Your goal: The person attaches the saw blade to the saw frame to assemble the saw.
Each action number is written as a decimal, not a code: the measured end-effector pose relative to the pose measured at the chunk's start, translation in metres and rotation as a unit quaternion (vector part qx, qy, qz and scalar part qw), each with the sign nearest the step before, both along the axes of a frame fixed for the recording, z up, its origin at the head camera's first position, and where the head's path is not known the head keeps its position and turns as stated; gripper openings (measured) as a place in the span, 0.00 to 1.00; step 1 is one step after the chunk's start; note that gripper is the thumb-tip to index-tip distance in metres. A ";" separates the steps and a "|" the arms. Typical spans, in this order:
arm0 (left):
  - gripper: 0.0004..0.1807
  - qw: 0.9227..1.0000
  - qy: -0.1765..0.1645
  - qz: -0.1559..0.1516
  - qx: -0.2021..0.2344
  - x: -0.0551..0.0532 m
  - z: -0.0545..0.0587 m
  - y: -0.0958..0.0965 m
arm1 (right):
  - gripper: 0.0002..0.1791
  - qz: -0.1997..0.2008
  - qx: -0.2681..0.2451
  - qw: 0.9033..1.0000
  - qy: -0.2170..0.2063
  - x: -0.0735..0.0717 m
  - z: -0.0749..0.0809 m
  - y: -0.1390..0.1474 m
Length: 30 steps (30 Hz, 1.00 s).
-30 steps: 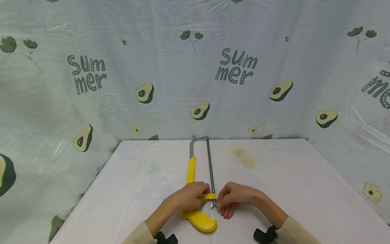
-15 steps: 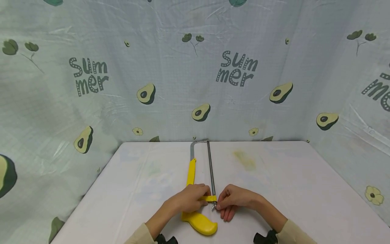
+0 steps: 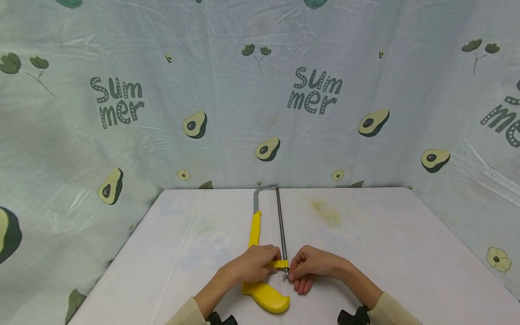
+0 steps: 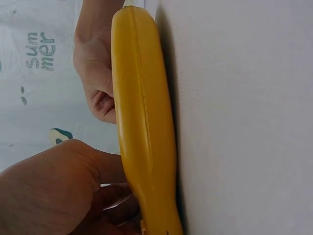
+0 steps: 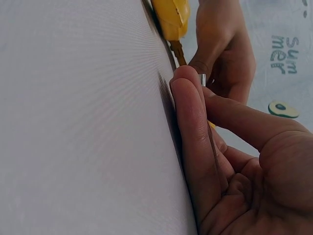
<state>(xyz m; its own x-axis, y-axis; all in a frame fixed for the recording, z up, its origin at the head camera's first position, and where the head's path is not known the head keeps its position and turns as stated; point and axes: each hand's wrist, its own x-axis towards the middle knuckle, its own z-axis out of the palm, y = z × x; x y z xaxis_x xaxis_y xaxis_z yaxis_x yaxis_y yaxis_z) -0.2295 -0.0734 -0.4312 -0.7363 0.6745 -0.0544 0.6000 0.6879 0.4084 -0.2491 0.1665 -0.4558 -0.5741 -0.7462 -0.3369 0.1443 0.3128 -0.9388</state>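
A hacksaw [image 3: 254, 228] with a yellow handle [image 3: 268, 298] and a grey metal bow lies on the table, its far end pointing away from me. Its straight metal bar [image 3: 280, 221] runs along the right side into a yellow crosspiece [image 3: 280, 264]. My left hand [image 3: 252, 264] grips the frame where the crosspiece meets it, just beyond the handle. Below the crosspiece sits a small silver wing nut [image 3: 285, 276], pinched by the thumb and fingers of my right hand [image 3: 313, 265]. In the left wrist view the handle [image 4: 144, 98] hides part of the right hand.
The white-covered table [image 3: 386, 253] carries a faint yellowish stain [image 3: 327, 213] at the back right. A pale curtain [image 3: 227, 90] printed with avocados and lettering hangs behind and at both sides. Black wrist mounts [image 3: 354, 316] show at the front edge.
The head view has tilted slightly, so everything sits a little lower than a second ago. The wing nut shows at a slightly different angle in my right fingers; the left hand keeps its grip.
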 end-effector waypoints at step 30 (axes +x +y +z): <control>0.05 1.000 -0.026 0.014 0.004 -0.004 0.001 -0.001 | 0.09 -0.009 0.009 1.000 -0.009 0.000 0.006 -0.003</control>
<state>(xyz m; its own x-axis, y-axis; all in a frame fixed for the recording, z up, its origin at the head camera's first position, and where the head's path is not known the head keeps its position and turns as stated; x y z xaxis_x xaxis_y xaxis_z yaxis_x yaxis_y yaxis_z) -0.2334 -0.0746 -0.4299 -0.7512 0.6541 -0.0886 0.5581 0.7010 0.4440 -0.2490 0.1631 -0.4494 -0.5812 -0.7295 -0.3607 0.1677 0.3263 -0.9303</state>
